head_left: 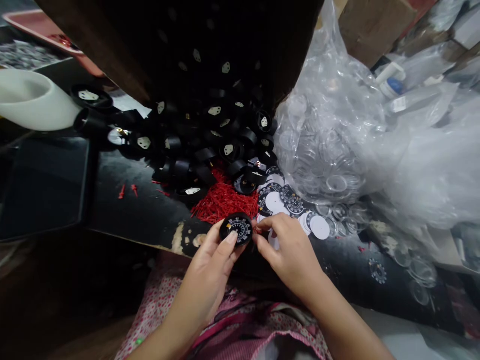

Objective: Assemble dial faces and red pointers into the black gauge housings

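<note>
My left hand (208,267) holds a small round black gauge (242,229), its numbered dial face tilted up and the thumb lying on the dial. At the gauge's right edge, my right hand (288,250) has thumb and forefinger pinched together. A bit of red shows at those fingertips, looking like one of the small red pointers, mostly hidden. Just beyond the hands lies a heap of red pointers (228,200). Printed dial discs (294,202), some showing white backs, are spread to its right. Behind the heap, many black gauge cases (195,167) with pale metal plates are piled.
A clear plastic bag (322,125) of transparent round covers stands at the right. Loose clear covers (422,270) lie on the dark table (127,210). At the left are a white container (37,100), a dark flat panel (43,185) and a pink tray (33,22).
</note>
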Demonstrator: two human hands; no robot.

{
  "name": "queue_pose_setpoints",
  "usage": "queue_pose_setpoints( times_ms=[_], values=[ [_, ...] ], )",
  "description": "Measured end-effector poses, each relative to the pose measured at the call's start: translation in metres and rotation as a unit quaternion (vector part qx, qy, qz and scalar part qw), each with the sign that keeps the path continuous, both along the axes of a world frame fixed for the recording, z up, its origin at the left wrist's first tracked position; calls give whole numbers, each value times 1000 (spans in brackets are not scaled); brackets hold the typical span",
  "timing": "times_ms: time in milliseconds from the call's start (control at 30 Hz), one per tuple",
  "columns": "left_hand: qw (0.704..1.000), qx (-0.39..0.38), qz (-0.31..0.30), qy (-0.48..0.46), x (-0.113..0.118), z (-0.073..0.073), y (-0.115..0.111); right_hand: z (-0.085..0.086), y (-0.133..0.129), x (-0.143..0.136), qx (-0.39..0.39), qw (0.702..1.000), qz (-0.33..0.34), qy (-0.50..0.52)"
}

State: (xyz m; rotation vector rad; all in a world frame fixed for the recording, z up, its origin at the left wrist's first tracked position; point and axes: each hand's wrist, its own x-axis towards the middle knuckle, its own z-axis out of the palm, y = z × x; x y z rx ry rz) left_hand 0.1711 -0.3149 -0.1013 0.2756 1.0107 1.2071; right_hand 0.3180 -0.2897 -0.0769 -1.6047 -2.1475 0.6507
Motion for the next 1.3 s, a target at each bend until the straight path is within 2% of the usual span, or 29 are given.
queue_pose_setpoints(
  times_ms=[300,400,533,667,933,1100,1300],
  values=[
    [1000,23,8,9,-2,4,-6,12,-3,7,-58,987,-32,148],
    [998,19,-12,52,-2,2,-3,17,-7,4,-63,979,-15,193],
    [990,41,-84,101,1,0,-1,23,-9,0,-43,989,0,143],
    [978,66,-102,170,2,4,-1,24,-10,-1,-34,995,-2,92],
    [958,123,-134,220,-4,7,-2,25,-13,1,-28,991,-1,130],
    [951,155,-119,241,-4,7,-5,30,-15,1,-34,991,-2,126],
    [921,185,-98,328,-6,10,-10,31,-23,-4,-32,989,-2,144]
  ],
)
